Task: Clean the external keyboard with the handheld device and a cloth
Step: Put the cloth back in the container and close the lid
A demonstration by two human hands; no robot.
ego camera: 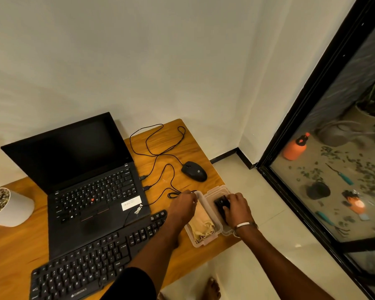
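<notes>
Keyboard: your external keyboard (100, 254) lies on the wooden surface (13, 252), touching the laptop (89, 187) along its front edge.
Left hand: your left hand (183, 205) rests on the rim of the clear container (204, 221) just right of the keyboard; whether its fingers pinch anything you cannot tell.
Cloth: the beige cloth (201, 226) lies folded inside that container.
Right hand: your right hand (236, 208) grips the black handheld device (221, 203) over the container's lid (220, 191).
Mouse: the mouse (194, 171) sits behind the container.
</notes>
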